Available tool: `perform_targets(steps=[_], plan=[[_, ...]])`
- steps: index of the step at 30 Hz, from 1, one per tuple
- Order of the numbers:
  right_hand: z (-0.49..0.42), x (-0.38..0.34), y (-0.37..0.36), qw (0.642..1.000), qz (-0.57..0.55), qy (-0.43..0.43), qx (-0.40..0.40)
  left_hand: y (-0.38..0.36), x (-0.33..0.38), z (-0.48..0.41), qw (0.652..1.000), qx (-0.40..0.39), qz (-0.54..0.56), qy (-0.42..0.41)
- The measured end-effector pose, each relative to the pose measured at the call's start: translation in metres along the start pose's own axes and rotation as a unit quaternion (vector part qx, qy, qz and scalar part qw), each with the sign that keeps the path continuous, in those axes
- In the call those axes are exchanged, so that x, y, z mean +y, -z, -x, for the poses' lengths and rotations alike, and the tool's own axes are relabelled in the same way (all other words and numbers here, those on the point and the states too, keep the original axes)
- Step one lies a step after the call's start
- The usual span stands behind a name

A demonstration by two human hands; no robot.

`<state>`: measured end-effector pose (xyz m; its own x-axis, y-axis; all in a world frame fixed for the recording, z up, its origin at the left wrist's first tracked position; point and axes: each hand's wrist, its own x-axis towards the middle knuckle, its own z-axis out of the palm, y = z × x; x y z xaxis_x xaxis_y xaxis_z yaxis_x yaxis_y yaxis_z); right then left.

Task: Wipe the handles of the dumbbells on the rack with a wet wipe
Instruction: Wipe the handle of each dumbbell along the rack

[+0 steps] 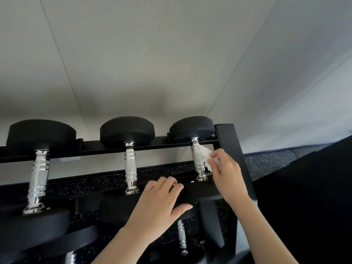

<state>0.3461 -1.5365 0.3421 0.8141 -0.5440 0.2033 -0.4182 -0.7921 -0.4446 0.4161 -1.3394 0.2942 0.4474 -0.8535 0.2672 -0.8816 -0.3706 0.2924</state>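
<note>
Right grip (226, 168) pinches a crumpled white wet wipe (204, 152) on the rightmost ribbed chrome handle (197, 159), just beside the rack post (231, 145); left grip (162, 202) curls over that dumbbell's near head (199, 191).

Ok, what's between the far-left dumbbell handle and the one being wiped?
The middle dumbbell handle, between the far-left handle and the wiped handle, in the head view. The right hand pinches the wipe.

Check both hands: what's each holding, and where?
Right hand pinches the wipe by its near edge, its free end against the rightmost handle. Left hand rests on a dark part below; grip cannot be told.
</note>
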Motion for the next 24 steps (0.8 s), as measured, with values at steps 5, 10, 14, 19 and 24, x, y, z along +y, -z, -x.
perform_targets(steps=[5,10,14,19,24], plan=[[-0.027,0.049,0.004,0.998,-0.007,0.044,-0.032,-0.023,0.037,-0.037,0.999,-0.007,-0.014,0.041],[-0.058,0.078,-0.005,0.991,-0.032,0.108,-0.073,-0.043,0.064,-0.062,0.996,-0.021,-0.019,0.084],[-0.081,0.080,-0.019,0.983,-0.051,0.156,-0.084,-0.053,0.075,-0.063,0.992,-0.027,-0.033,0.115],[-0.098,0.077,-0.042,0.979,-0.046,0.188,-0.071,-0.061,0.082,-0.057,0.988,-0.026,-0.041,0.145],[-0.097,0.083,-0.062,0.984,-0.048,0.174,0.005,-0.068,0.087,-0.054,0.985,-0.025,-0.045,0.166]])
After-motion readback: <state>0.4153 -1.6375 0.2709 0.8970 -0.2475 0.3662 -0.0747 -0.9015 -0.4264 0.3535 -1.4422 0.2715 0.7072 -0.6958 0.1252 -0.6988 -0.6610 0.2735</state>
